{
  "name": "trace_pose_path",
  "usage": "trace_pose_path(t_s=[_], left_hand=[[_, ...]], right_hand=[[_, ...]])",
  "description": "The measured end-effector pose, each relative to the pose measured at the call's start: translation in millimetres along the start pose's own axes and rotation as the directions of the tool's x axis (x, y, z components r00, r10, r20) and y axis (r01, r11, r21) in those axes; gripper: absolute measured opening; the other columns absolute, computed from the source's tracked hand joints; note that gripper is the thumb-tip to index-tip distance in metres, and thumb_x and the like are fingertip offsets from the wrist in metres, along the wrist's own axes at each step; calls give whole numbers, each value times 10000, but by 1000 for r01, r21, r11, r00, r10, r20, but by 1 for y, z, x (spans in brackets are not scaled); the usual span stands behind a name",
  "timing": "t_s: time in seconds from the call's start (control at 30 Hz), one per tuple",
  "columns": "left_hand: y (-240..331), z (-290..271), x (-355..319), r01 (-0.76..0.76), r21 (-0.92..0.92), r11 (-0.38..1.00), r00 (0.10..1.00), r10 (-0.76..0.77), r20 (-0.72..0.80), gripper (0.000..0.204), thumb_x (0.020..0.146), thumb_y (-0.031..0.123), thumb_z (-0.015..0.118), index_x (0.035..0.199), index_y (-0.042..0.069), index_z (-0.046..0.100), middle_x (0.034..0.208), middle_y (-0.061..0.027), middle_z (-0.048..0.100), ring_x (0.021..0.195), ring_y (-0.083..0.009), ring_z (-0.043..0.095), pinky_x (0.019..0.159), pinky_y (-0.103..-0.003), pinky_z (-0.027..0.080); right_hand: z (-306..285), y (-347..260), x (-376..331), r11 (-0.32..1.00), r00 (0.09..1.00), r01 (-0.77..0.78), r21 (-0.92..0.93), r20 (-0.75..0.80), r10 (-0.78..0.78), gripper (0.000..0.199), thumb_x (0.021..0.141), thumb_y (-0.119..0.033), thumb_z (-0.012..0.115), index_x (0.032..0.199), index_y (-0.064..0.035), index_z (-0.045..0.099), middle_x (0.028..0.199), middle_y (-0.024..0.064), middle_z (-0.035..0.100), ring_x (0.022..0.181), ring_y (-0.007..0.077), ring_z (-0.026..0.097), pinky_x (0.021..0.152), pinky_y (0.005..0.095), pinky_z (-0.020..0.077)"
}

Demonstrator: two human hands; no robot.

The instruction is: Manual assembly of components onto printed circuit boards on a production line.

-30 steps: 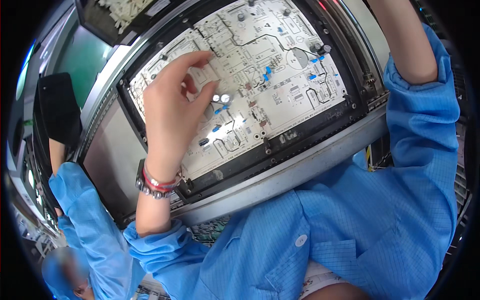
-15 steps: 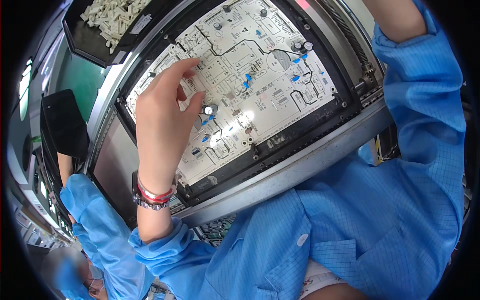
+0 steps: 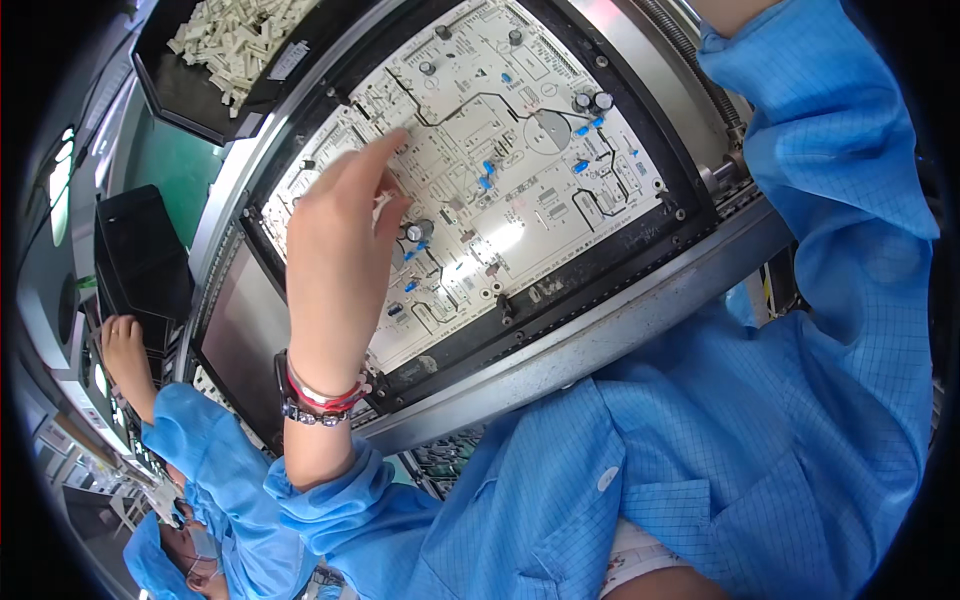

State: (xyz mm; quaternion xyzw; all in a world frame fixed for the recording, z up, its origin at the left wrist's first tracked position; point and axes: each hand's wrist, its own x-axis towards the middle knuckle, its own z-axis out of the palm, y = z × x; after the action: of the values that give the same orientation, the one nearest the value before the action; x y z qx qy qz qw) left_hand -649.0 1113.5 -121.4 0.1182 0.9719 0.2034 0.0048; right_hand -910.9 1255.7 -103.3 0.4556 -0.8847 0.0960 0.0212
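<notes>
My left hand (image 3: 345, 235) hovers over the left part of a white printed circuit board (image 3: 540, 235). Its forefinger stretches out, and a gap separates it from the thumb. Nothing shows between the fingers. Below the thumb stands a dark round capacitor (image 3: 414, 232) with a light top, and small blue components (image 3: 487, 175) dot the board. The hand covers part of the board's left side. A black frame (image 3: 640, 245) surrounds the board. My right forearm (image 3: 735, 12) runs out past the upper edge, so the right hand is out of sight.
A black bin (image 3: 165, 95) with many off-white parts (image 3: 240, 45) stands beyond the frame at the upper left. Another black bin (image 3: 140, 255) lies at the left, near a co-worker's hand (image 3: 125, 360). A metal rail (image 3: 590, 345) runs along the near side.
My left hand has shifted slightly down and right, with its forefinger straighter. My right forearm has moved left and farther out of view. At the left, the co-worker's hand has come out of the black bin.
</notes>
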Motion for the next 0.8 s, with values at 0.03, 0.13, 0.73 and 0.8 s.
trace_pose_path(t_s=[0.03, 0.13, 0.73, 0.8], left_hand=[[-1, -1, 0, -34, 36, 999, 999, 34, 0, 413, 746, -34, 668, 1147, 54, 626, 842, -118, 655, 726, -283, 641, 659, -351, 509], [1, -10, 3, 62, -95, 994, 995, -55, 80, 415, 743, -23, 681, 1147, 61, 641, 831, -111, 677, 696, -263, 649, 653, -334, 521], [-97, -53, 175, -161, 488, 858, 987, 133, 92, 240, 926, 171, 585, 1120, 47, 654, 998, -114, 699, 946, -224, 674, 807, -295, 514], [-55, -48, 134, 163, 400, 902, 985, -128, -113, 128, 740, -13, 686, 864, -38, 701, 793, -172, 692, 767, -266, 690, 704, -315, 536]], right_hand=[[2, -1, 0, 1000, 999, -5, -29, -42, 4, 253, 716, -54, 570, 926, 9, 697, 913, 228, 674, 868, 379, 649, 753, 434, 504], [5, 4, -3, 991, 981, -6, -131, -192, -20, 173, 706, -66, 621, 846, -19, 713, 856, 211, 677, 846, 361, 658, 747, 431, 516], [-14, 32, -34, 993, 843, 72, 99, -537, -7, 84, 729, -82, 685, 799, -36, 695, 808, 162, 680, 792, 321, 661, 711, 390, 516], [14, 20, -11, 985, 831, 120, 121, -555, -33, 87, 725, -71, 675, 804, -36, 689, 812, 155, 681, 779, 309, 659, 701, 382, 516]])
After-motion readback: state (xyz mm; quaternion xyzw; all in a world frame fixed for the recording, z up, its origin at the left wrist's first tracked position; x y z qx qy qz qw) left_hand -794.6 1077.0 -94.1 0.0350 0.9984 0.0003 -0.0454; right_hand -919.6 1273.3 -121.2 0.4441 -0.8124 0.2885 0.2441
